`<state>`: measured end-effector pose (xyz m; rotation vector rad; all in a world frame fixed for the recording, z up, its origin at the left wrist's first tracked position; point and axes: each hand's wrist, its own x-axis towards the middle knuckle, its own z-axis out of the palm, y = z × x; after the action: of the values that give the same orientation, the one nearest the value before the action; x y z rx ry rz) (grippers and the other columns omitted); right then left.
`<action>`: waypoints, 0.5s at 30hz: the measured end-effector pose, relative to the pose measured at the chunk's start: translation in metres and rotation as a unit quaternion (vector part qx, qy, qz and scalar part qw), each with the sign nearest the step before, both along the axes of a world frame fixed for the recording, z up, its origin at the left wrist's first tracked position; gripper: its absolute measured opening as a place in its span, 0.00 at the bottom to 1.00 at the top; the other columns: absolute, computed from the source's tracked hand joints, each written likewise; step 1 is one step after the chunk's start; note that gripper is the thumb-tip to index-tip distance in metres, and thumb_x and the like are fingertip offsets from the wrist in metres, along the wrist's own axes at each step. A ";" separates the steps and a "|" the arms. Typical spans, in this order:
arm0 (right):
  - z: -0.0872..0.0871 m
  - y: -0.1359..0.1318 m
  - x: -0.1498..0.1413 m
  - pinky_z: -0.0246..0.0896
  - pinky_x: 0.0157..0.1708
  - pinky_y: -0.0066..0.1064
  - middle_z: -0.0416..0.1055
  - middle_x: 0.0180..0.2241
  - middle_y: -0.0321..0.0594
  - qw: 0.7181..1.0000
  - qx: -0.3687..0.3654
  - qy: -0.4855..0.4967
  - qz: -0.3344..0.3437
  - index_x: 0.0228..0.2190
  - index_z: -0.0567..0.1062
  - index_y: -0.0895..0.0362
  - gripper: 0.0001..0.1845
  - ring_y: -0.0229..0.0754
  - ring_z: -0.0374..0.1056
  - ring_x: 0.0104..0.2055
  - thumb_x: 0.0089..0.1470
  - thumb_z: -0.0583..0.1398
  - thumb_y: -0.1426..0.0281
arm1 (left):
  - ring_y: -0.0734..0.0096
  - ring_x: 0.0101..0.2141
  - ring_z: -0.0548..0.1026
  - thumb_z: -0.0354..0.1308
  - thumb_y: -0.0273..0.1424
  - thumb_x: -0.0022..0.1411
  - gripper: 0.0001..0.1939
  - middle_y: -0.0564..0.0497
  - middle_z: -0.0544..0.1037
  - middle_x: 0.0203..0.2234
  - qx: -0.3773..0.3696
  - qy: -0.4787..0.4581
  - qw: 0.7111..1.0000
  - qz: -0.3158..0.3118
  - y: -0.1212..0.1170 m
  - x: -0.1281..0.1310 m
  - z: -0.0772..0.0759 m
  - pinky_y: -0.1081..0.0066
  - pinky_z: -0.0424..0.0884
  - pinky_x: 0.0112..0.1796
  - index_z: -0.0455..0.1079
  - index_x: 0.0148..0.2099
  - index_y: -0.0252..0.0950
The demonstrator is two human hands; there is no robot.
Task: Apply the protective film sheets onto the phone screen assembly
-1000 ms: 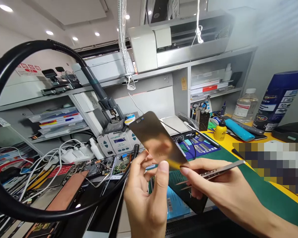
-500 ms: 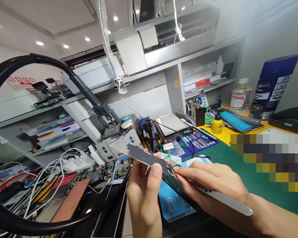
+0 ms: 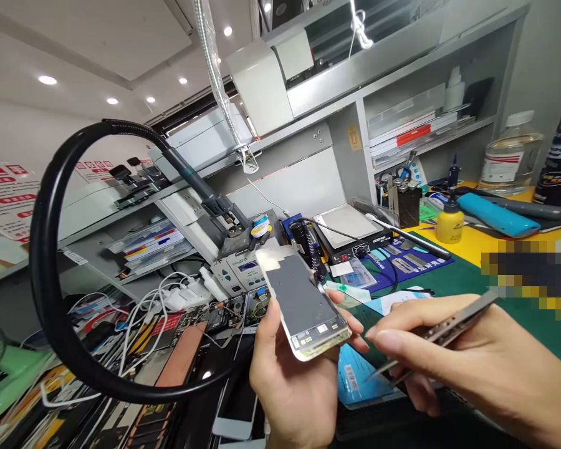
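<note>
grey panel (image 3: 302, 290) slants lengthwise toward upper left

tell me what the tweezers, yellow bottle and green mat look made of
Tweezers: probably metal, grey with a dull sheen, tapering to fine tips. Yellow bottle: likely plastic, smooth finish, judging by its opaque, evenly coloured body. Green mat: perhaps rubber or vinyl, matte, since it shows little glare.
</note>
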<state>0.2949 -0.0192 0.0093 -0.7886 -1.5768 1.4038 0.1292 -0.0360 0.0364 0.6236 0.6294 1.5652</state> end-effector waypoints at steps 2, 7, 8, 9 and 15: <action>-0.004 0.003 0.003 0.65 0.16 0.21 0.73 0.18 0.35 0.995 -0.087 0.026 0.048 0.25 0.79 0.56 0.20 0.37 0.71 0.17 0.59 0.65 0.53 | 0.60 0.27 0.77 0.43 0.47 0.70 0.28 0.40 0.79 0.32 0.015 -0.006 1.000 -0.019 0.002 0.000 -0.001 0.63 0.74 0.30 0.79 0.37 0.33; 0.001 0.008 0.004 0.65 0.16 0.19 0.74 0.18 0.37 0.964 -0.199 0.118 0.128 0.28 0.80 0.58 0.22 0.38 0.73 0.17 0.58 0.65 0.51 | 0.62 0.27 0.73 0.40 0.50 0.70 0.33 0.39 0.76 0.33 0.034 -0.005 0.998 -0.059 0.006 -0.003 -0.006 0.68 0.67 0.23 0.78 0.41 0.31; 0.004 0.008 0.004 0.64 0.17 0.18 0.73 0.17 0.37 0.960 -0.216 0.120 0.133 0.29 0.81 0.58 0.23 0.37 0.73 0.16 0.58 0.64 0.50 | 0.62 0.27 0.73 0.39 0.50 0.70 0.34 0.39 0.76 0.33 0.034 -0.005 0.997 -0.067 0.006 -0.003 -0.007 0.69 0.66 0.22 0.79 0.41 0.30; 0.007 0.007 0.003 0.64 0.17 0.17 0.73 0.16 0.38 0.957 -0.230 0.116 0.132 0.28 0.81 0.58 0.24 0.36 0.72 0.16 0.57 0.64 0.48 | 0.62 0.27 0.73 0.39 0.51 0.70 0.35 0.39 0.76 0.33 0.034 -0.006 0.997 -0.073 0.006 -0.004 -0.008 0.69 0.66 0.22 0.79 0.41 0.30; 0.008 0.006 0.002 0.67 0.18 0.20 0.76 0.16 0.44 0.944 -0.274 0.109 0.145 0.31 0.81 0.58 0.26 0.41 0.75 0.18 0.54 0.65 0.46 | 0.64 0.26 0.72 0.39 0.52 0.69 0.38 0.39 0.76 0.30 0.031 -0.020 0.995 -0.096 0.005 -0.004 -0.012 0.69 0.68 0.23 0.80 0.40 0.25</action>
<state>0.2968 -0.0134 0.0175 -0.6962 -1.1693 2.1199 0.1257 -0.0306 0.0249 0.6778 0.4783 1.4181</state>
